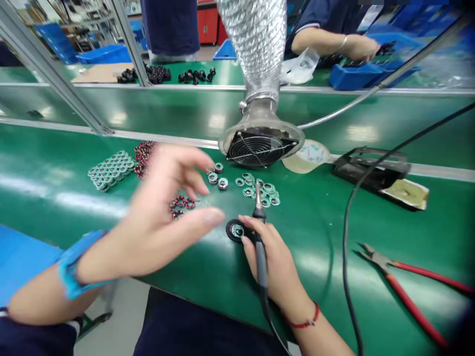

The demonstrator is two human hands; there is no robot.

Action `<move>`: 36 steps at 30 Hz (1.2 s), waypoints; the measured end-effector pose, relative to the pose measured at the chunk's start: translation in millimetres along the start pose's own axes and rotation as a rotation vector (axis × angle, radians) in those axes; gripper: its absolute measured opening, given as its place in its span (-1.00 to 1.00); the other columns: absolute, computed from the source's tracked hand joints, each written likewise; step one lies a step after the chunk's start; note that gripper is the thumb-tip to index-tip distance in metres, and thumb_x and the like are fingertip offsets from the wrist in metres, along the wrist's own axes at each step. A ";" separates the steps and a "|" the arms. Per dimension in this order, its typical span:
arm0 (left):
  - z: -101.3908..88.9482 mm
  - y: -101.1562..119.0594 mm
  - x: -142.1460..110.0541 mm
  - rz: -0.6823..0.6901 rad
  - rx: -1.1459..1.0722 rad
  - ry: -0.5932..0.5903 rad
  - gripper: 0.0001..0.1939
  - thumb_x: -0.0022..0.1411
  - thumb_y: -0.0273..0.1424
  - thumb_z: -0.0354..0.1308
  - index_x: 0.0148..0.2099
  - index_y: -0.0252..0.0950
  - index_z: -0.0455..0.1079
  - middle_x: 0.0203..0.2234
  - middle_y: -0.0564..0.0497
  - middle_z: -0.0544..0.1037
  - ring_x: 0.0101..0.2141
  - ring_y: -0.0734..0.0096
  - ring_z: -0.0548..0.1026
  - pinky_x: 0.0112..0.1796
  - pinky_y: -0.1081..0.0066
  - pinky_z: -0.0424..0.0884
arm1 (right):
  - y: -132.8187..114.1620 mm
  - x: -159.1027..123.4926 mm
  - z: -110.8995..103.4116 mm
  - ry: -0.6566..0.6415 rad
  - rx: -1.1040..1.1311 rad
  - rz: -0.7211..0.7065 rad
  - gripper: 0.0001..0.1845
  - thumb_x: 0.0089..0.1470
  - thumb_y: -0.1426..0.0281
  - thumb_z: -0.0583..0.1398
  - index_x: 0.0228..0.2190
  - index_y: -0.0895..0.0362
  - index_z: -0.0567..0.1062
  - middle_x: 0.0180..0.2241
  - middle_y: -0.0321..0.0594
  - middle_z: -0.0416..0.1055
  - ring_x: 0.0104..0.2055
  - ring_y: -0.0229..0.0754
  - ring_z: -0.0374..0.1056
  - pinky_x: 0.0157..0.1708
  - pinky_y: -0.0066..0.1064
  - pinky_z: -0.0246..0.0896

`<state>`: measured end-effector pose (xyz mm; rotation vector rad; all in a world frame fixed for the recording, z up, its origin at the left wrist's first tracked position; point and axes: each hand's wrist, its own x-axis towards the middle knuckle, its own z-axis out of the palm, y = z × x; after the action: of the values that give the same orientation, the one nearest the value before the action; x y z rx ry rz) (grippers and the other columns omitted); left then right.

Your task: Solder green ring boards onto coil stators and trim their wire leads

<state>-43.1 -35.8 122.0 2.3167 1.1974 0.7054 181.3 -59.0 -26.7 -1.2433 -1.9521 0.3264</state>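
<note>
My left hand (163, 212) hovers over the green bench (55, 188) with its fingers spread, blurred by motion and holding nothing. Under it lie a few small red-wound coils (180, 204). My right hand (272, 262) grips a soldering iron (260, 232) like a pen, tip pointing away from me. Its fingertips also rest on a black ring fixture (235, 230) holding a small round part. Beyond the iron's tip lies a loose scatter of green ring parts (261, 190).
A fume fan (260, 146) on a silver duct stands behind the parts. Rows of green rings (110, 169) lie at left; a tape roll (308, 155), an iron stand (374, 170) and red-handled pliers (408, 287) at right. Another person's arm (334, 42) works across the bench.
</note>
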 end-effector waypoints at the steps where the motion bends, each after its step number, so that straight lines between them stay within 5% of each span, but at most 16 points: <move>1: 13.4 -6.7 0.8 -0.022 -0.023 -0.081 -0.79 0.39 -0.30 0.01 0.00 -0.25 0.31 -0.06 -0.11 0.39 -0.08 0.32 0.40 -0.04 0.30 0.44 | 0.1 -0.9 0.6 -0.016 0.008 0.007 -0.53 0.15 0.45 0.15 0.10 0.00 0.35 -0.15 -0.11 0.53 -0.16 -0.02 0.49 -0.23 -0.13 0.52; 4: 57.7 -27.9 1.6 -0.052 0.037 -0.350 -0.78 0.29 -0.29 0.15 -0.10 -0.32 0.35 -0.13 -0.12 0.41 -0.08 0.21 0.37 -0.01 0.19 0.39 | -0.6 -2.5 2.5 -0.052 0.026 0.017 -0.51 0.16 0.46 0.16 0.12 0.04 0.30 -0.08 -0.08 0.51 -0.08 -0.04 0.45 -0.14 -0.13 0.47; 8: 91.9 -41.9 -1.2 -0.050 0.190 -0.381 -0.80 0.34 -0.33 0.02 -0.22 -0.33 0.40 -0.25 -0.10 0.44 -0.17 0.19 0.38 -0.06 0.16 0.32 | -3.2 -1.6 4.0 -0.096 0.037 0.026 -0.51 0.16 0.45 0.15 0.13 0.03 0.27 -0.07 -0.09 0.52 -0.05 -0.04 0.44 -0.10 -0.11 0.43; 16: 94.0 -39.4 11.9 -0.041 0.225 -0.259 -0.82 0.30 -0.47 -0.07 -0.28 -0.32 0.35 -0.33 -0.05 0.47 -0.27 0.27 0.36 -0.20 0.24 0.23 | -4.6 0.2 -0.2 -0.066 0.058 0.013 -0.47 0.16 0.45 0.16 0.15 0.01 0.24 -0.05 -0.12 0.51 -0.05 -0.04 0.45 -0.12 -0.16 0.42; 27: 113.8 -50.6 13.6 -0.144 -0.228 -0.195 -0.92 0.28 -0.49 0.10 -0.31 -0.29 0.35 -0.37 0.04 0.42 -0.28 0.40 0.38 -0.19 0.36 0.31 | -7.6 -0.2 -8.5 -0.004 0.060 -0.064 -0.36 0.09 0.54 0.19 0.18 0.03 0.21 -0.07 -0.13 0.53 -0.12 -0.07 0.41 -0.17 -0.19 0.37; 36: 111.1 -57.1 14.4 -0.250 -0.394 -0.216 -0.92 0.23 -0.53 0.11 -0.34 -0.32 0.39 -0.38 0.06 0.40 -0.32 0.49 0.38 -0.26 0.44 0.32 | -9.4 2.4 -11.6 -0.043 -0.087 -0.083 -0.49 0.10 0.55 0.18 0.09 0.05 0.30 -0.23 -0.20 0.58 -0.21 -0.09 0.38 -0.28 -0.26 0.29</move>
<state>-2.6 -9.5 6.0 1.8300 1.1089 0.5290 183.1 -63.7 -12.4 -1.2153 -2.0675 0.2295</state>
